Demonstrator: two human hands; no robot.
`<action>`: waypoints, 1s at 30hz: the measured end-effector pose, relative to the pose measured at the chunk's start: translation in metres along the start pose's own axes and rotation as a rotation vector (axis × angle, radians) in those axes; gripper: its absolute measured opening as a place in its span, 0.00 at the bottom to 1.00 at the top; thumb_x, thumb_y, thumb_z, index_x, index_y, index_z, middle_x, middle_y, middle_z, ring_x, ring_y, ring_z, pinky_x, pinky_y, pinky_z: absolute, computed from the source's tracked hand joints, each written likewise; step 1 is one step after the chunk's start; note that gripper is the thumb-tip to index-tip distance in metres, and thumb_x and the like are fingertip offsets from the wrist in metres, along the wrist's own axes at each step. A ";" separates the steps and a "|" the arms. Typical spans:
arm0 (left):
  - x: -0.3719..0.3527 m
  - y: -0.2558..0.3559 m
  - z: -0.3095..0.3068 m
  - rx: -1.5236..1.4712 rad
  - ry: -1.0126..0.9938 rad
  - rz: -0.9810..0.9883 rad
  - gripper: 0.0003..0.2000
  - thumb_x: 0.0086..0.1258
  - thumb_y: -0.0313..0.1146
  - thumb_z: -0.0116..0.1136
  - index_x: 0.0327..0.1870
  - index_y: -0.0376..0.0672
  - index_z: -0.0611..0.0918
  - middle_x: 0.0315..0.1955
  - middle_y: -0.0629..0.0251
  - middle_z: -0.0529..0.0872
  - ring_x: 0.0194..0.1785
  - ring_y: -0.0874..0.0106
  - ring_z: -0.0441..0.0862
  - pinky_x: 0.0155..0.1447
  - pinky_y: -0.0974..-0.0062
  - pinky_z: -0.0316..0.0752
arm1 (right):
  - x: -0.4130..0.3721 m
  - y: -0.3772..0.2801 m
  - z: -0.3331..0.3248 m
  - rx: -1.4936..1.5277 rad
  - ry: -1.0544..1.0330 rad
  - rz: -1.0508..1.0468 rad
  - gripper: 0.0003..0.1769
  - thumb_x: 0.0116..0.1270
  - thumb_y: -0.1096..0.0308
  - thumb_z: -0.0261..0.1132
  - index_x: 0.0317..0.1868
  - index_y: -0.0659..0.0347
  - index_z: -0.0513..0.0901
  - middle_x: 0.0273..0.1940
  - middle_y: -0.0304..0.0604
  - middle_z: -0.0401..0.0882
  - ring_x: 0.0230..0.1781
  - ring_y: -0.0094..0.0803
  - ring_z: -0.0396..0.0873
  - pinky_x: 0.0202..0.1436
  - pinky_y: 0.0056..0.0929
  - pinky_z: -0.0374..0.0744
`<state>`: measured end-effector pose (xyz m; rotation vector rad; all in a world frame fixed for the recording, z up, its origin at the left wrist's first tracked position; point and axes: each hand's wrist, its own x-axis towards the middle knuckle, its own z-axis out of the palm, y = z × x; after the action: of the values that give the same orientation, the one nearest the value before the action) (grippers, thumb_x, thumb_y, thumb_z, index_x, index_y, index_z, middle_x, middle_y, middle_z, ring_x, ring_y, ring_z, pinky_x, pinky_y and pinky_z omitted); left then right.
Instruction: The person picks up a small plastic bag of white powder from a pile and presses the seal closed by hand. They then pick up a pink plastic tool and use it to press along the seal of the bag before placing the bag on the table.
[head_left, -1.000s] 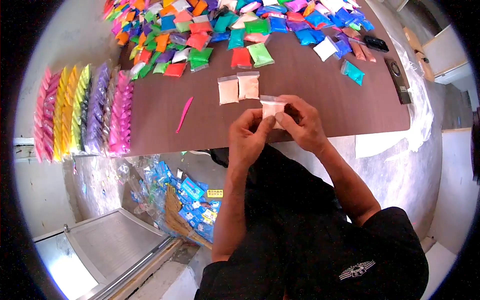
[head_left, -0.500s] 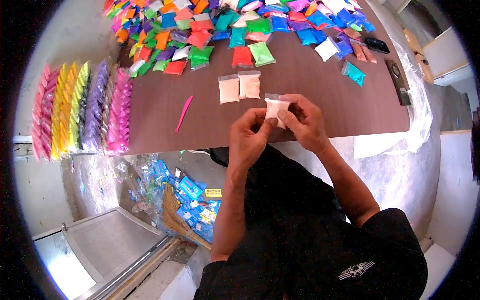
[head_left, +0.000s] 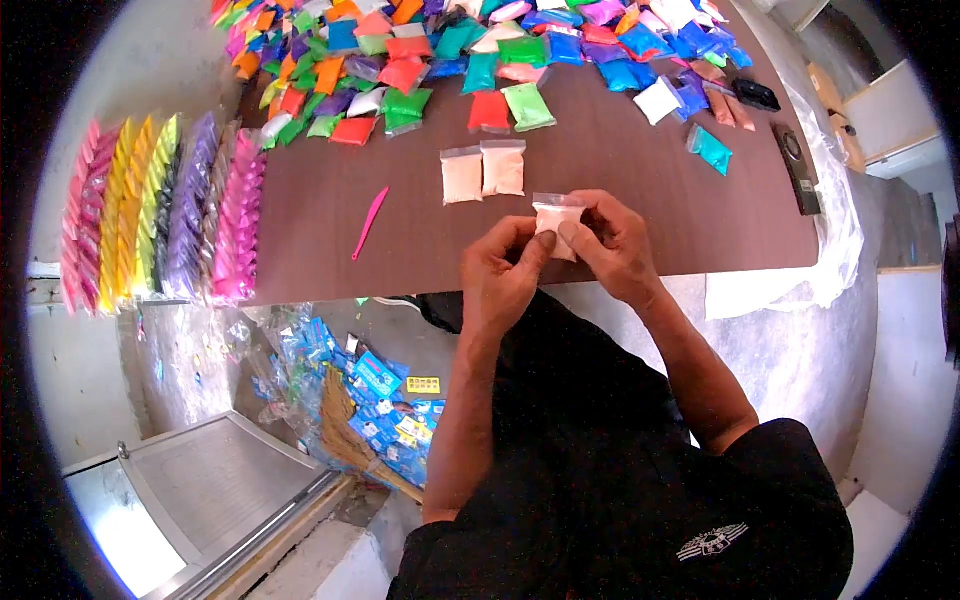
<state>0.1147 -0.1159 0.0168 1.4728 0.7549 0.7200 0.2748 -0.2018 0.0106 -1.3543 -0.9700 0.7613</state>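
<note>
Between my two hands, near the front edge of the brown table, is a small clear zip bag filled with something pale peach. My left hand pinches its left side, thumb on the front face. On the right side, my right hand grips it with thumb and bent fingers. Two similar peach-filled bags, a left one and a right one, lie side by side just beyond my hands. A pink plastic modelling knife rests to the left of them.
Many colourful small packets cover the far side of the table. Long twisted packs hang over the left edge. A dark box-like object lies at the right edge. Below are a straw broom and blue packaging on the floor.
The view has shifted very slightly. Both hands keep hold of the bag in nearly the same place, and the things on the table stay where they were.
</note>
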 end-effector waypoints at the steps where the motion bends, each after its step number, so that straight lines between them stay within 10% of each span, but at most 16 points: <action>1: 0.000 0.001 0.000 -0.001 0.002 0.001 0.09 0.77 0.30 0.67 0.51 0.36 0.88 0.38 0.65 0.92 0.41 0.79 0.86 0.46 0.78 0.81 | 0.000 0.001 0.000 -0.009 0.018 -0.001 0.15 0.73 0.69 0.70 0.56 0.64 0.83 0.42 0.41 0.86 0.40 0.23 0.82 0.45 0.25 0.83; 30: 0.001 -0.004 -0.003 0.011 0.019 0.019 0.09 0.77 0.34 0.69 0.48 0.38 0.87 0.36 0.68 0.88 0.39 0.79 0.83 0.45 0.80 0.79 | -0.001 -0.003 0.000 -0.137 -0.033 -0.075 0.13 0.74 0.71 0.70 0.55 0.64 0.85 0.40 0.38 0.86 0.39 0.21 0.81 0.43 0.25 0.81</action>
<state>0.1127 -0.1138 0.0125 1.4868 0.7617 0.7459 0.2746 -0.2027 0.0137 -1.4184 -1.1093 0.6725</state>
